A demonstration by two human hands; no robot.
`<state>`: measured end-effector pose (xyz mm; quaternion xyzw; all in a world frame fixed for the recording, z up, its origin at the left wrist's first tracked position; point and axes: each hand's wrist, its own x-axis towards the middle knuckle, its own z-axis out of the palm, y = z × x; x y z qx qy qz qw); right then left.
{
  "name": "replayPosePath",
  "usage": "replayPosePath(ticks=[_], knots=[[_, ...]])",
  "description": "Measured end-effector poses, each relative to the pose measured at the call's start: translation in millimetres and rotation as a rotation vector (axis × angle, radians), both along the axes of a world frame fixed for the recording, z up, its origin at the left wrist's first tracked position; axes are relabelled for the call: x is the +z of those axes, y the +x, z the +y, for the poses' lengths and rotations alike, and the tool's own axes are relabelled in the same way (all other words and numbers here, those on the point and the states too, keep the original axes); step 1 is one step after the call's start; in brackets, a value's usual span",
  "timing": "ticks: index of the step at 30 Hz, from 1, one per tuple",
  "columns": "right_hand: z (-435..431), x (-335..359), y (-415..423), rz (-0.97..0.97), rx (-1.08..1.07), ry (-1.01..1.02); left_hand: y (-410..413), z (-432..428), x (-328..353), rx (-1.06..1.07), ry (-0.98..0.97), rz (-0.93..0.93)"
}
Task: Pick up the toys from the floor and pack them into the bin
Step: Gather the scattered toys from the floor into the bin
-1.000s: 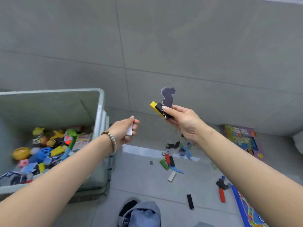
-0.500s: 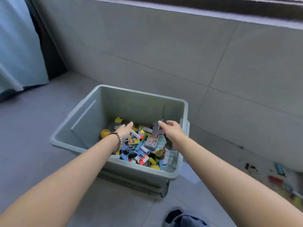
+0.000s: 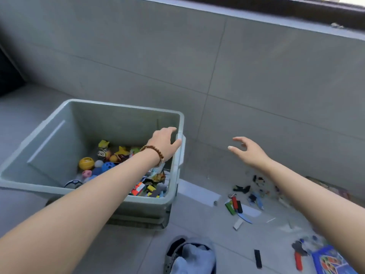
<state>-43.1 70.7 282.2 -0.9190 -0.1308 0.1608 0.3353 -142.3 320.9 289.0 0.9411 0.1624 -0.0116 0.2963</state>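
Note:
A grey-green plastic bin (image 3: 49, 135) stands on the floor at the left, holding several small toys such as a yellow ball (image 3: 86, 163) and a blue perforated ball (image 3: 108, 166). My left hand (image 3: 165, 142) hovers over the bin's right side by the rim, fingers relaxed, holding nothing. My right hand (image 3: 247, 152) hangs in the air to the right of the bin, fingers loosely spread and empty. Scattered toys lie on the floor below it: a red, green and black cluster of blocks (image 3: 234, 205), a black block (image 3: 257, 258) and a red piece (image 3: 298, 261).
A tiled wall rises right behind the bin. A blue game board (image 3: 329, 261) lies at the lower right and a book (image 3: 327, 187) at the right edge. My shoe and trouser leg (image 3: 189, 256) show at the bottom centre.
Both hands let their pieces fall into the bin and now hold nothing. My right hand has swung out to the right of the bin; the view has turned back toward the floor toys.

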Motion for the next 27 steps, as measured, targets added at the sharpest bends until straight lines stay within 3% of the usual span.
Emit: replayPosePath(ticks=[5, 11, 18, 27], knots=[[-123.8, -35.8, -3.5, 0.076, -0.106, -0.117, 47.3, -105.3, -22.8, -0.298, 0.156, -0.034], [-211.5, -127.2, -13.8, 0.266, -0.227, -0.16, 78.7, -180.4, -119.4, -0.485, 0.252, 0.306], [-208.9, -230.5, -8.1, 0.406, -0.208, -0.05, 80.2, -169.4, -234.0, -0.492, 0.256, 0.572], [-157.6, -295.2, 13.8, 0.406, -0.254, 0.156, 76.6, -174.2, -317.8, -0.446, 0.029, 0.449]])
